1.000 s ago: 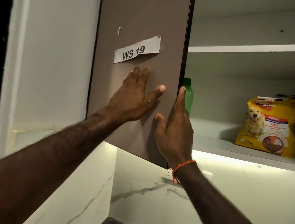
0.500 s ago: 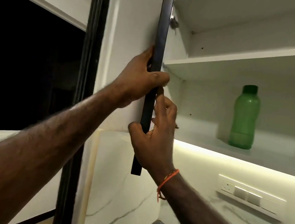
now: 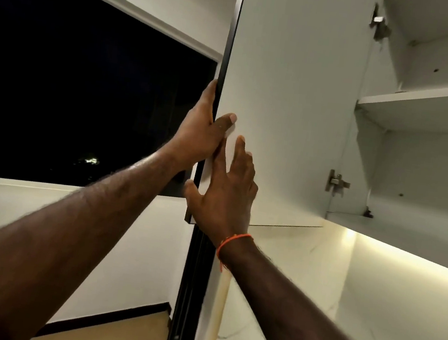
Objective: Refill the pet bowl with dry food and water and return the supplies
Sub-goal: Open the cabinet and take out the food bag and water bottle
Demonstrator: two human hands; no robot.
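The wall cabinet door (image 3: 286,92) stands swung wide open, its white inner face toward me and its dark edge to the left. My left hand (image 3: 199,133) wraps around that free edge, thumb on the inner face and fingers behind it. My right hand (image 3: 226,187), with an orange thread at the wrist, lies flat with spread fingers against the inner face just below, its thumb at the edge. The open cabinet (image 3: 428,104) shows white shelves at the right. Neither the green bottle nor the yellow food bag is in view.
Two metal hinges (image 3: 337,182) join the door to the cabinet side. A dark window (image 3: 85,90) fills the left. A lit strip glows under the cabinet above a white marbled wall (image 3: 368,314). A dark vertical frame (image 3: 190,293) runs down below the door.
The door has swung further open, from edge-on to showing its inner face. My view has turned left, so the green bottle has left the frame. My right hand went from gripping the edge to lying flat.
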